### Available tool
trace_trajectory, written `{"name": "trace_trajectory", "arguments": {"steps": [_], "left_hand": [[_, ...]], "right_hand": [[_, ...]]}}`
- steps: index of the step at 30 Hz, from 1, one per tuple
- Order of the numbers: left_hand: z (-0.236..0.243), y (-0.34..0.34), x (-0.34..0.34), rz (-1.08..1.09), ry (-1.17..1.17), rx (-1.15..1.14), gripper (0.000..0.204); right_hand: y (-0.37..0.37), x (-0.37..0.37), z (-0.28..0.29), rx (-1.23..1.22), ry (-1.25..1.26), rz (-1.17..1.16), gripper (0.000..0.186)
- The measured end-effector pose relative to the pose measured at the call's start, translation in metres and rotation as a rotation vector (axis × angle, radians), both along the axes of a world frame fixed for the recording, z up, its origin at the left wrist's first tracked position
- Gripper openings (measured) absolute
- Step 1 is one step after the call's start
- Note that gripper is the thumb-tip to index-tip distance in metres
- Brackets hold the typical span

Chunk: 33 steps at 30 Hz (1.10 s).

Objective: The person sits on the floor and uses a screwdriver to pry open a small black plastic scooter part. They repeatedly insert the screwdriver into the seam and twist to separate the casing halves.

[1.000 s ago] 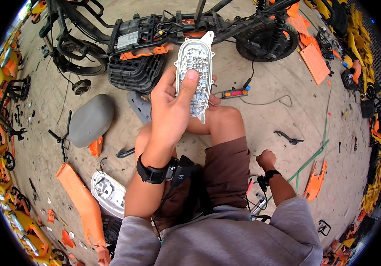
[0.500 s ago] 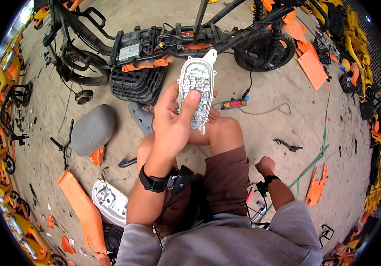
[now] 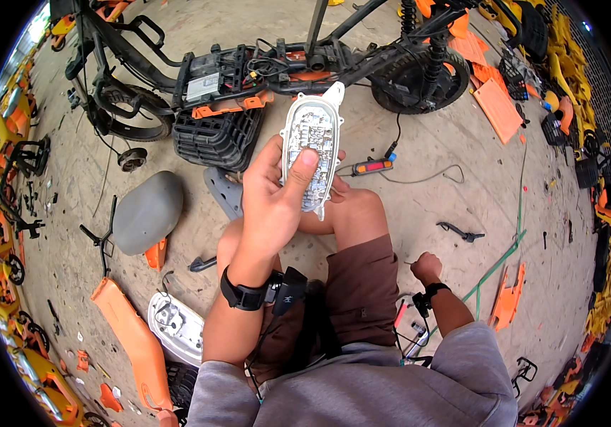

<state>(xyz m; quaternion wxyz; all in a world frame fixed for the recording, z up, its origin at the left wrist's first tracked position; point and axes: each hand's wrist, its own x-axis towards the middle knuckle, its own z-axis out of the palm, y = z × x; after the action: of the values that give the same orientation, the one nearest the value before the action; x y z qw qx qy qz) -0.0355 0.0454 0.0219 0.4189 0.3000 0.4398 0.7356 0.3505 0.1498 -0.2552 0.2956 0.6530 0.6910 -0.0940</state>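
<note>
My left hand (image 3: 277, 196) is closed round an oval silver-white housing (image 3: 314, 132), lifted above my knees. Its thumb presses on the inner face, which is crowded with small shiny parts like a circuit board; the other fingers go behind it. The housing has small lugs along its rim and a larger tab at its far end. Out to the right, beside my thigh, my right hand (image 3: 427, 267) is low and curled into a fist. A thin tip seems to stick out from it, too small to name.
Beyond my knees stands a stripped black scooter frame (image 3: 227, 78), a black crate (image 3: 216, 139) beside it. On the floor at left lie a grey seat (image 3: 150, 212), an orange panel (image 3: 131, 341) and a white oval shell (image 3: 188, 331). A red-orange light (image 3: 373, 166) with a cable lies ahead.
My left hand and the housing have shifted very slightly left and nearer to me. My right hand keeps its place and its curl.
</note>
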Motion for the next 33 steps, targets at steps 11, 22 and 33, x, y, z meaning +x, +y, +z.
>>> {"name": "trace_trajectory", "arguments": {"steps": [11,22,33], "left_hand": [[-0.0001,0.0018,0.0018,0.041,-0.047,0.016,0.03],[-0.0012,0.0007,0.0011,0.045,-0.046,0.011,0.029],[0.0012,0.0008,0.0032,0.043,-0.027,-0.003,0.029]], "right_hand": [[-0.0005,0.0,0.0029,0.001,-0.007,-0.012,0.031],[-0.0006,-0.0047,0.0081,0.0,0.003,-0.016,0.029],[0.0023,0.0027,0.0001,-0.024,0.017,-0.006,0.035]]}}
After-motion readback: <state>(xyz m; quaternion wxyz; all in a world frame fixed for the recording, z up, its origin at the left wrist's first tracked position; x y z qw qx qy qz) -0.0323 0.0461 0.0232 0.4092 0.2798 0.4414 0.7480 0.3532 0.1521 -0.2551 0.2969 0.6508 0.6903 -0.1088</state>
